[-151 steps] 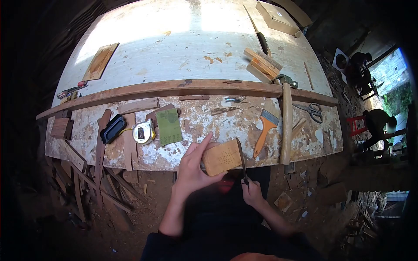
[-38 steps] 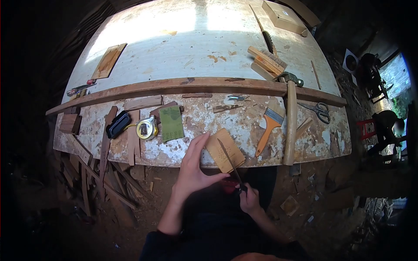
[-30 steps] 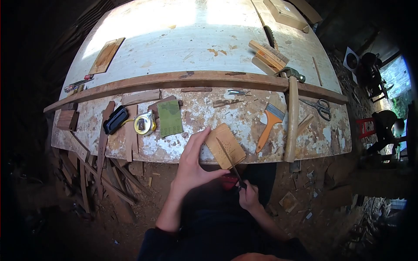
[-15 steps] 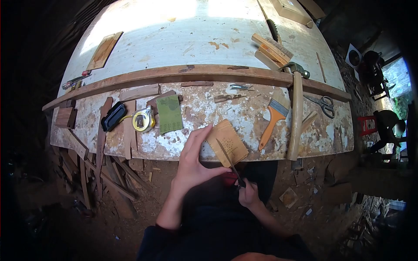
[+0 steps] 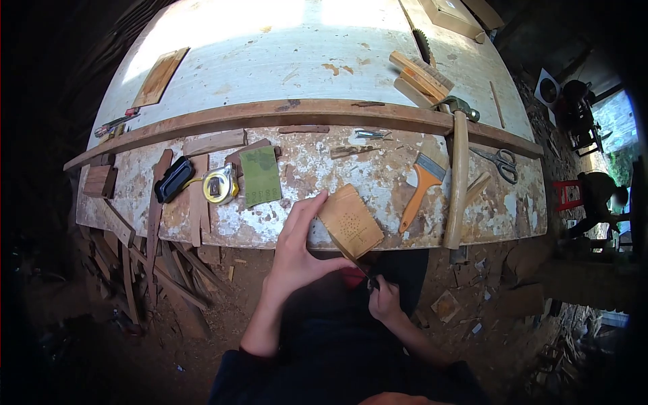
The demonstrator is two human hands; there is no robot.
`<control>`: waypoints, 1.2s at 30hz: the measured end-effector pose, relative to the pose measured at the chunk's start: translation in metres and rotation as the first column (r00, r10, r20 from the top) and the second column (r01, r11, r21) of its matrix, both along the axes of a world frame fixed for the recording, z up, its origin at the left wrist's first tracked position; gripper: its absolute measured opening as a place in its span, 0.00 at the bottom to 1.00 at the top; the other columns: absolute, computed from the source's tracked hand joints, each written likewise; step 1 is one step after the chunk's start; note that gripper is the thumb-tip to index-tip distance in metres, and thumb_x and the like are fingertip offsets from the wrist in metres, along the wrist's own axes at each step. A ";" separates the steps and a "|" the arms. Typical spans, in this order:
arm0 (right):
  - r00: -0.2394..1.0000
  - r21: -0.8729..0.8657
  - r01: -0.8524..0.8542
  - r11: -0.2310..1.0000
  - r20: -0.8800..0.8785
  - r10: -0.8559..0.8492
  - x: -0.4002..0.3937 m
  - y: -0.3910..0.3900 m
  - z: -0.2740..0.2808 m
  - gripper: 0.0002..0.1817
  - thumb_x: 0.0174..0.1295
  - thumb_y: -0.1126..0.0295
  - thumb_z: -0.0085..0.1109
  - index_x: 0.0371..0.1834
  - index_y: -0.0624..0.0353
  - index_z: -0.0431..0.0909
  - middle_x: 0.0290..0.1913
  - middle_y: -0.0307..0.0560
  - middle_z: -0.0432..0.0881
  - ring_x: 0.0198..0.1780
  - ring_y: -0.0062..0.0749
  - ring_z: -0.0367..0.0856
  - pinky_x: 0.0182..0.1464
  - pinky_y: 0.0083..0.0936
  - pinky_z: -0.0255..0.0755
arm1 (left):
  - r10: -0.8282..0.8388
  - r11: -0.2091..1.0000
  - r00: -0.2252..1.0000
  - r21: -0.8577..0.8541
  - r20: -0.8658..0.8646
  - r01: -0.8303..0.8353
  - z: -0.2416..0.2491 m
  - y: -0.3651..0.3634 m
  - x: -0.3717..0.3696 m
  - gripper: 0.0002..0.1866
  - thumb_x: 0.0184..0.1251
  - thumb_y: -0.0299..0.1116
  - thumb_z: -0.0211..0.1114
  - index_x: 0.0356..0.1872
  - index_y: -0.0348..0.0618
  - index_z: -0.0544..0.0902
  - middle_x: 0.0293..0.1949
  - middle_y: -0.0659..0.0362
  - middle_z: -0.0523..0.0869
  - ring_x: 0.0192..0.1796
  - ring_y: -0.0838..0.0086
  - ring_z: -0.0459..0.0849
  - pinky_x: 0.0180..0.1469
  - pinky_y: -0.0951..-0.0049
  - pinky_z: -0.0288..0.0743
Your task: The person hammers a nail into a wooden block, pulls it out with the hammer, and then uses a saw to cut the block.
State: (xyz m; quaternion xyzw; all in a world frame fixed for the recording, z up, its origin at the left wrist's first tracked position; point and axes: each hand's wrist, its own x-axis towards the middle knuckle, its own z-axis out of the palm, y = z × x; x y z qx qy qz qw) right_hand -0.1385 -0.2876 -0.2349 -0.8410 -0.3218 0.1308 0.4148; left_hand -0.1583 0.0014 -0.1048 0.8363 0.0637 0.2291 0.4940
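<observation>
My left hand (image 5: 297,246) grips a tan, square, flat piece (image 5: 354,219) by its edge, fingertips at the upper left corner and thumb at the lower one. Small dark dots or print mark its face, and its edges look notched. Closed around a dark handle, my right hand (image 5: 385,300) holds a narrow-bladed knife (image 5: 362,268). The blade runs along the lower left edge of the tan piece, and part of it is hidden there. Both hands are at the front edge of the worn workbench (image 5: 270,233).
A tape measure (image 5: 219,185), green sandpaper (image 5: 261,177) and black case (image 5: 176,180) lie left. A paintbrush (image 5: 422,189), hammer (image 5: 458,182) and scissors (image 5: 503,165) lie right. A long wooden bar (image 5: 304,115) crosses the bench. Wood scraps (image 5: 172,283) litter the floor; another person (image 5: 597,199) is far right.
The knife blade has shifted from across the face of the tan piece to its lower left edge, now partly behind it. Both hands stay nearly in place.
</observation>
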 end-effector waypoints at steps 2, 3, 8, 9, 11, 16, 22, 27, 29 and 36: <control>1.000 0.027 -0.003 1.000 -0.009 0.003 0.003 0.009 0.012 0.07 0.65 0.83 0.51 0.43 0.66 0.77 0.31 0.59 0.83 0.33 0.62 0.88 0.39 0.46 0.81 | 0.003 1.000 1.000 0.002 0.001 -0.003 0.000 0.000 0.001 0.67 0.36 0.41 0.98 0.83 0.36 0.70 0.70 0.45 0.82 0.72 0.53 0.83 0.75 0.55 0.77; 1.000 0.041 -0.001 0.999 -0.017 0.002 0.000 0.011 0.016 0.07 0.65 0.83 0.52 0.44 0.66 0.77 0.31 0.59 0.83 0.33 0.62 0.87 0.39 0.47 0.81 | 0.004 1.000 1.000 0.006 -0.001 -0.004 0.001 -0.001 0.000 0.67 0.36 0.42 0.98 0.83 0.36 0.70 0.70 0.45 0.82 0.72 0.53 0.83 0.75 0.55 0.77; 0.999 0.012 -0.025 1.000 -0.034 0.026 0.001 0.002 -0.015 0.15 0.66 0.79 0.58 0.56 0.66 0.80 0.33 0.62 0.87 0.36 0.64 0.90 0.41 0.52 0.83 | 0.004 1.000 1.000 0.026 0.003 -0.004 0.002 -0.002 0.002 0.66 0.36 0.42 0.98 0.82 0.36 0.71 0.70 0.45 0.82 0.72 0.52 0.83 0.75 0.55 0.77; 0.997 -0.002 -0.028 1.000 -0.066 0.028 0.000 0.007 -0.012 0.21 0.65 0.77 0.61 0.62 0.66 0.82 0.35 0.63 0.89 0.38 0.65 0.91 0.43 0.55 0.84 | 0.004 0.999 1.000 0.036 -0.001 -0.004 0.003 -0.001 0.003 0.66 0.36 0.42 0.98 0.82 0.36 0.71 0.70 0.45 0.82 0.72 0.52 0.83 0.75 0.55 0.77; 0.996 0.006 -0.034 0.999 -0.083 0.035 0.001 0.012 -0.002 0.21 0.66 0.77 0.61 0.63 0.66 0.82 0.35 0.63 0.89 0.38 0.65 0.91 0.43 0.55 0.84 | 0.012 1.000 1.000 0.021 -0.016 -0.012 0.003 -0.002 0.001 0.65 0.36 0.42 0.98 0.81 0.36 0.72 0.70 0.45 0.82 0.72 0.52 0.83 0.75 0.54 0.76; 0.990 0.039 -0.066 0.997 -0.121 0.070 0.008 0.003 -0.015 0.22 0.67 0.78 0.59 0.65 0.65 0.81 0.35 0.64 0.89 0.38 0.67 0.90 0.42 0.53 0.84 | 0.003 1.000 1.000 0.028 0.003 -0.003 0.004 0.000 0.001 0.66 0.36 0.43 0.98 0.82 0.37 0.71 0.71 0.45 0.82 0.72 0.51 0.83 0.76 0.54 0.76; 0.981 0.067 -0.033 0.997 -0.187 0.045 0.006 0.019 0.020 0.15 0.69 0.79 0.57 0.58 0.66 0.81 0.33 0.62 0.86 0.36 0.66 0.89 0.40 0.49 0.83 | 0.002 1.000 1.000 0.008 -0.005 -0.002 0.004 0.000 0.001 0.65 0.38 0.44 0.98 0.82 0.36 0.71 0.71 0.44 0.82 0.73 0.51 0.82 0.76 0.54 0.76; 0.990 0.018 -0.044 0.999 -0.130 0.046 0.006 0.013 0.001 0.19 0.69 0.78 0.58 0.62 0.68 0.82 0.35 0.64 0.88 0.39 0.67 0.91 0.43 0.51 0.84 | 0.009 1.000 1.000 0.016 0.006 -0.009 0.003 0.000 0.002 0.65 0.38 0.44 0.98 0.82 0.36 0.71 0.71 0.44 0.82 0.73 0.52 0.82 0.75 0.54 0.77; 0.977 0.051 -0.032 0.998 -0.208 0.042 0.001 0.019 0.017 0.18 0.69 0.78 0.59 0.61 0.68 0.83 0.36 0.64 0.89 0.39 0.66 0.91 0.43 0.52 0.84 | 0.008 1.000 1.000 0.008 -0.017 -0.008 0.004 -0.002 0.000 0.65 0.39 0.43 0.97 0.82 0.36 0.71 0.71 0.44 0.81 0.73 0.52 0.82 0.75 0.54 0.77; 0.996 0.045 -0.034 0.998 -0.083 0.038 0.004 0.015 0.001 0.17 0.67 0.77 0.59 0.58 0.67 0.83 0.35 0.63 0.89 0.38 0.66 0.90 0.43 0.51 0.84 | 0.013 1.000 1.000 0.020 -0.004 -0.013 0.002 -0.004 0.000 0.66 0.37 0.42 0.98 0.83 0.36 0.71 0.71 0.44 0.81 0.72 0.52 0.83 0.75 0.54 0.76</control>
